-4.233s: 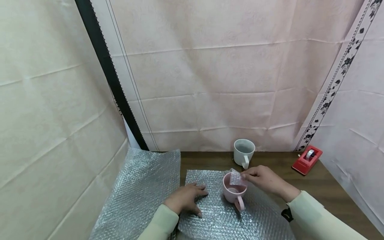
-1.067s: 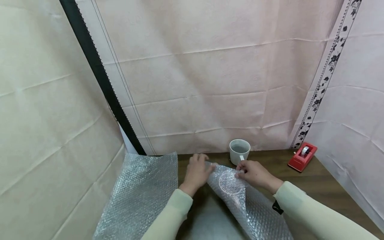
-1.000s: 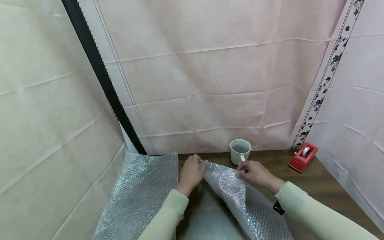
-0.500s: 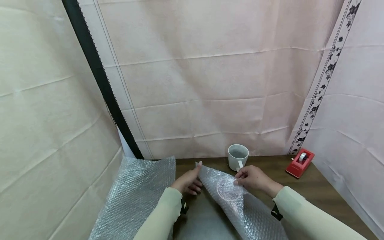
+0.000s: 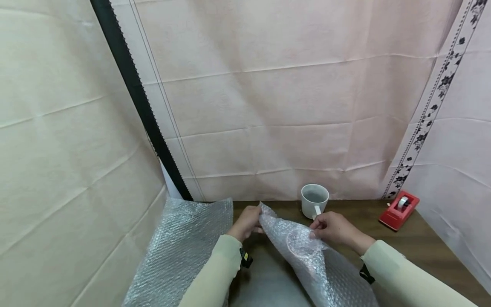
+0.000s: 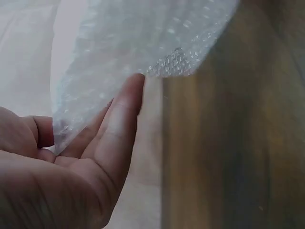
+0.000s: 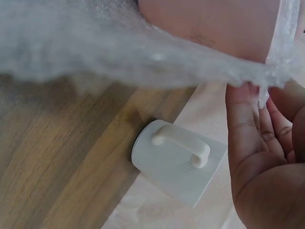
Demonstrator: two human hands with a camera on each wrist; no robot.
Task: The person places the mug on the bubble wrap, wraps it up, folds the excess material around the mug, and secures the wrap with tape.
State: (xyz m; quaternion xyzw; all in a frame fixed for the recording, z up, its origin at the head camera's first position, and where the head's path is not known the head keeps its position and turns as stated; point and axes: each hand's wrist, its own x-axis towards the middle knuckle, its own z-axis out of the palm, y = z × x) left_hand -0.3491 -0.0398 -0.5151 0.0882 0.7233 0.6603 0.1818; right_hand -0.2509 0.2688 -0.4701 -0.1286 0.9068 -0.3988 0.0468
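A sheet of bubble wrap (image 5: 312,260) is folded over a pink mug, whose round rim shows through the plastic. My left hand (image 5: 247,224) holds the sheet's far left corner; in the left wrist view the corner passes between thumb and fingers (image 6: 126,109). At the mug's rim, my right hand (image 5: 339,232) pinches the wrap between thumb and fingertips. The right wrist view shows the pink mug's side (image 7: 214,28) bare under the raised sheet. A pale mug (image 5: 314,201) stands upright just behind the right hand, its handle (image 7: 183,143) facing the person.
Another bubble wrap sheet (image 5: 188,247) lies flat on the left. A red tape dispenser (image 5: 400,209) sits on the wooden table (image 5: 356,213) at the right. Cloth walls (image 5: 268,106) close off the back and both sides.
The left hand has gone from lying on the flat sheet to lifting its left part over the pink mug, then let go and regripped the corner. The right hand now pinches the folded layers.
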